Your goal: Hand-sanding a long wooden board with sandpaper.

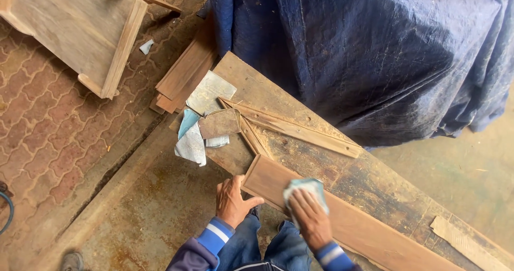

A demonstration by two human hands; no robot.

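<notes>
Pressing a sandpaper sheet (305, 188) flat on a wooden board (348, 223), the right hand (310, 220) grips it with fingers spread.
The left hand (233, 201), open, braces the board's near end on the table (375, 182). Beyond the grips lie thin wood strips (294, 129) and loose sandpaper scraps (206, 123); farther off hangs a blue tarp (375, 51). Bare floor (155, 212) opens left.

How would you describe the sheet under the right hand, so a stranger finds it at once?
Start at the long workbench, then the reddish plank on its near edge. The right hand presses a pale blue-grey sandpaper sheet there, unlike the loose sheets piled at the bench's far end.
</notes>
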